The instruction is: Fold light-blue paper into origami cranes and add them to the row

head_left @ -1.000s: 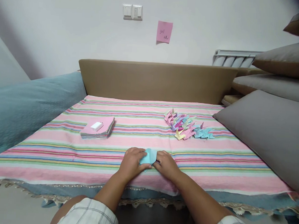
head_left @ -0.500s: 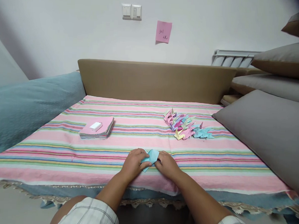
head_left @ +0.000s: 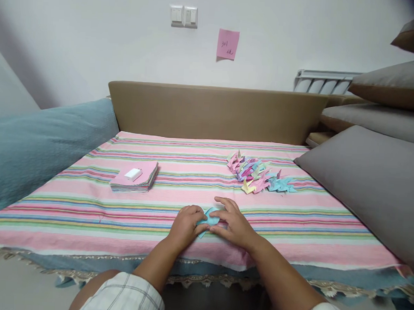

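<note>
Right now, the blue paper (head_left: 213,219) lies partly folded at the near middle of the striped cloth (head_left: 205,196), between the two hands. The left hand's grip (head_left: 185,225) is closed on its left side, thumb low and fingers above. The right hand (head_left: 236,226) has its fingers parted, a finger and the thumb at the paper's right part; whether that grip is pinching or only resting there, I cannot tell.

The step looks like shaping or flattening a fold, and a piece this small calls for a light touch. It is best for the left hand to act as the anchor, pressing just enough to stop the layers sliding, while the right lines up the edges before any firm press. A crease run outward from the held side should come out sharper than one pushed from both ends. The cloth looks soft and slightly rumpled, so hard pressure could skew the paper; pinching the crease between finger and thumb would be safer. The folded paper shapes (head_left: 257,176) sit farther off to the right, well apart from the hands.
</note>
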{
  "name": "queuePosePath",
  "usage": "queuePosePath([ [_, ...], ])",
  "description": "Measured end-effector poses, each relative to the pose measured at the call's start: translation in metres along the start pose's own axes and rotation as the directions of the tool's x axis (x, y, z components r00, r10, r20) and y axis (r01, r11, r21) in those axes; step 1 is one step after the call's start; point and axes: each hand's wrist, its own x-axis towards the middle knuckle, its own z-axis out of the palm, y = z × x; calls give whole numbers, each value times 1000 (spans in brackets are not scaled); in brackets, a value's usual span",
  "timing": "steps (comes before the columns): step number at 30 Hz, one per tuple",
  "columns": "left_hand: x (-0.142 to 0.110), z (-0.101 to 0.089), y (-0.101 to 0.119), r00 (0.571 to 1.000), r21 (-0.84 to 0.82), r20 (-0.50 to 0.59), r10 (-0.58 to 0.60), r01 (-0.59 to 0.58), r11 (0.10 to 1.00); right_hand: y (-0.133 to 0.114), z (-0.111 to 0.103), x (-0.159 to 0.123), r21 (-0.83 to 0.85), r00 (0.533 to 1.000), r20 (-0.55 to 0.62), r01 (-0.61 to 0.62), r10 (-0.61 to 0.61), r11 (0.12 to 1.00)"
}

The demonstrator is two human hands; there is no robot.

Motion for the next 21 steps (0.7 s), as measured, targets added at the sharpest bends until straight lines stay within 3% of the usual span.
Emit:
queuePosePath([
  [10,0,-16,3,979,-54,120,-164,171,984,6,7,1,-39,988,96,-116,120,992],
  [21,0,-14,0,973,36,65,-222,220,975,5,20,1,-39,971,59,-228,230,973],
])
